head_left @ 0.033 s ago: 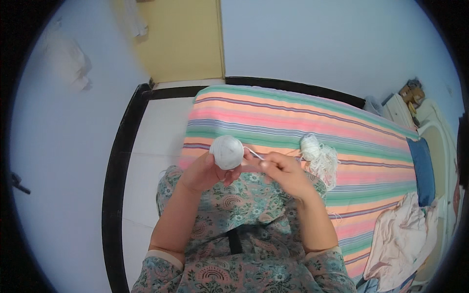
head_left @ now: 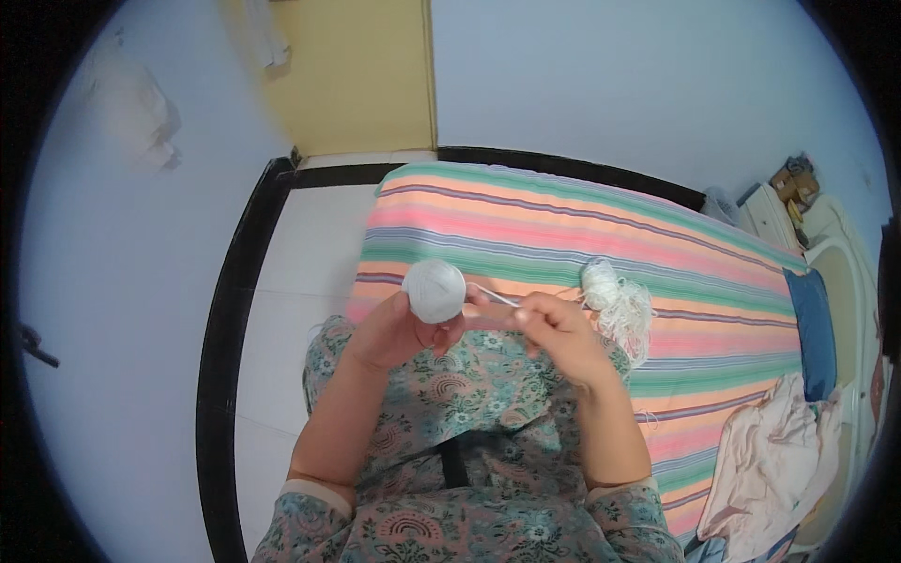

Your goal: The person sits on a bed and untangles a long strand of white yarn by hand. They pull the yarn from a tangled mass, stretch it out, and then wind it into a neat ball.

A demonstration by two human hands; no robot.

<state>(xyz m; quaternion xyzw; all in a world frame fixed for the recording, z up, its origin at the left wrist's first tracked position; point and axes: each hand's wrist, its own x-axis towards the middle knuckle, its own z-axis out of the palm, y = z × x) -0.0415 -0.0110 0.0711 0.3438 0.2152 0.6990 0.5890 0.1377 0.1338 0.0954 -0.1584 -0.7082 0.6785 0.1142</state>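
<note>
A round ball of white yarn [head_left: 434,291] sits in my left hand [head_left: 389,333], whose fingers curl around its underside and near side. From the ball a short white strand of yarn [head_left: 496,296] runs taut to the right. My right hand [head_left: 566,345] pinches that strand between thumb and fingers, a little apart from the ball. Just beyond the right hand, a loose heap of white yarn [head_left: 621,314] lies on the striped bedspread [head_left: 526,211]. Both forearms are above my patterned clothing [head_left: 460,375].
At the far right of the bed lie a blue pillow [head_left: 809,324] and a crumpled pale pink garment [head_left: 765,460], beside a cream headboard [head_left: 849,310]. A white bedside cabinet [head_left: 770,216] stands in the far right corner. White floor tiles [head_left: 291,253] run along the left.
My right hand has moved slightly to the right, away from the ball, with the strand stretched longer between them. My left hand holds the ball almost where it was.
</note>
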